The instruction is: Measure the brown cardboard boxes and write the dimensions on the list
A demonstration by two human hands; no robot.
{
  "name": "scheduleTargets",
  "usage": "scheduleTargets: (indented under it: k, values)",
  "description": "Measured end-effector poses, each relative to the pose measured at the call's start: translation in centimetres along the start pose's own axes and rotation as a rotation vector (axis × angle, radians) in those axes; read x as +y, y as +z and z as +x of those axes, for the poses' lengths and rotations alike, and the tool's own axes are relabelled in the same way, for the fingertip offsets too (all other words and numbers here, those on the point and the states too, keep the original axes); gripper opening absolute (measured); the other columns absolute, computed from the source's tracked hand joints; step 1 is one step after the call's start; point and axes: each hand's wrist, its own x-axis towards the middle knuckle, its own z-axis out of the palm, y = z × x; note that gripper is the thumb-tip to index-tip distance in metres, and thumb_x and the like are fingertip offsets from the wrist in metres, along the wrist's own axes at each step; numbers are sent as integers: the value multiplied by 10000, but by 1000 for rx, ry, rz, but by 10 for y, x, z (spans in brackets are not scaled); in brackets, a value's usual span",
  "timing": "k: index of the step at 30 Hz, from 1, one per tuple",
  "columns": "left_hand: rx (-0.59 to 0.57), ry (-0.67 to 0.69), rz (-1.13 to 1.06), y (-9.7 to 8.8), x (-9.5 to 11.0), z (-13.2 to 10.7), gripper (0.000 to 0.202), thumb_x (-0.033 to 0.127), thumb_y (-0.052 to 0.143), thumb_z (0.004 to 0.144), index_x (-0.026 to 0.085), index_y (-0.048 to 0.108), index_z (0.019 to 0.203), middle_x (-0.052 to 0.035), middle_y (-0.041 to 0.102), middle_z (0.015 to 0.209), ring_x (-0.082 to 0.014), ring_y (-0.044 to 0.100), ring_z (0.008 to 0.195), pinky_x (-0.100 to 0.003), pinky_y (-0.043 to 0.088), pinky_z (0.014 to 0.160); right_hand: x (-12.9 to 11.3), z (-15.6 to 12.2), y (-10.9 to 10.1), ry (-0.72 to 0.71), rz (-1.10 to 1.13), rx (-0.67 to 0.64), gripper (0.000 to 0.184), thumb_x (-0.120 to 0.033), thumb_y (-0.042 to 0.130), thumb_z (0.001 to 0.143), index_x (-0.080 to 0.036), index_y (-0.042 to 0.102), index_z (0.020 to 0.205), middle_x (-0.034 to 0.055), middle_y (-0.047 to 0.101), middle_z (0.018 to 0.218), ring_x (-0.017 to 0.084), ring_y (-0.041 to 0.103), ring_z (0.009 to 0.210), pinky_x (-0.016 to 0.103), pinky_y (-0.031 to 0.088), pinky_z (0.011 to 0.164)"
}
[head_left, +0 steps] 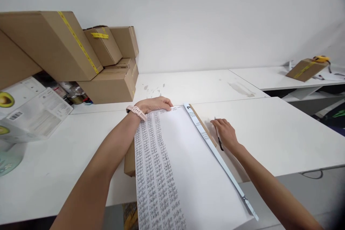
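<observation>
A large white sheet printed with columns of small text lies over a flat brown cardboard piece on the white table. My left hand, a pink watch on its wrist, rests flat with fingers stretched out on the sheet's far left corner. My right hand lies on the table by the sheet's right edge, fingers closed round a dark pen. A second printed sheet's edge sticks out along the right side.
Several brown cardboard boxes with yellow tape are stacked at the far left against the wall. White printed cartons stand at the left edge. Another taped box lies on a far right table. A gap separates the tables at right.
</observation>
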Motion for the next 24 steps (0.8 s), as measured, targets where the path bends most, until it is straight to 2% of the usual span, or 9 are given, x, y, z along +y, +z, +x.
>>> scheduleTargets:
  k: [5, 8, 10, 11, 13, 15, 17, 20, 24]
  values:
    - [8, -10, -16, 1, 1, -1, 213, 305, 728, 726, 216, 690, 915, -25, 704, 896, -177, 650, 771, -302, 485, 685, -1, -5, 8, -5, -11, -81, 480, -51, 367, 872, -201, 686, 1197, 159, 713, 1140, 291, 625, 1001, 407, 492, 814]
    - [1, -13, -24, 0, 2, -2, 223, 311, 740, 722, 215, 685, 916, -25, 710, 899, -175, 659, 784, -301, 493, 707, -22, -10, -14, 153, 187, 65, 403, -159, 395, 898, -226, 675, 1180, 139, 727, 1058, 275, 641, 888, 385, 489, 709]
    - [-2, -14, -26, 0, 3, -2, 229, 318, 746, 719, 210, 683, 911, -27, 713, 900, -175, 663, 807, -299, 499, 730, -44, -21, -44, 336, 445, 139, 283, -359, 444, 946, -229, 680, 1034, 100, 720, 898, 243, 632, 743, 361, 479, 656]
    - [-2, -15, -25, 0, 4, -2, 232, 322, 748, 717, 209, 683, 909, -27, 714, 897, -174, 664, 813, -299, 501, 738, -56, -28, -62, 423, 627, 104, 326, -487, 477, 945, -223, 661, 891, 75, 693, 786, 221, 614, 664, 344, 475, 628]
    - [2, -19, -26, 1, 4, -2, 235, 325, 747, 715, 208, 680, 907, -25, 714, 884, -174, 664, 802, -301, 504, 735, -80, -44, -97, 447, 934, -146, 535, -654, 422, 938, -214, 605, 693, 57, 616, 645, 192, 553, 575, 316, 442, 560]
    - [8, -25, -25, 3, 5, -3, 238, 322, 748, 710, 204, 680, 905, -28, 712, 865, -175, 661, 767, -308, 505, 710, -100, -58, -125, 371, 1050, -373, 625, -749, 417, 895, -214, 531, 593, 26, 519, 562, 161, 463, 513, 308, 398, 523]
    - [31, -23, -15, 7, 7, -4, 241, 307, 751, 703, 189, 688, 903, -40, 710, 861, -178, 658, 750, -315, 507, 700, -113, -67, -140, 323, 1099, -473, 621, -774, 498, 841, -212, 506, 576, 6, 473, 549, 142, 405, 494, 298, 358, 489]
    - [144, 31, 10, 13, 14, -8, 287, 285, 763, 699, 169, 696, 952, -71, 715, 973, -188, 663, 846, -323, 514, 770, -121, -71, -144, 342, 1178, -487, 487, -691, 656, 785, -223, 583, 673, -9, 487, 567, 141, 414, 480, 287, 340, 443]
    - [460, 213, 25, 7, 31, -31, 356, 283, 690, 781, 192, 628, 1119, -82, 645, 1270, -178, 617, 1091, -328, 493, 934, -113, -77, -133, 385, 1213, -398, 380, -607, 693, 800, -235, 612, 791, -6, 547, 615, 159, 493, 502, 287, 390, 440]
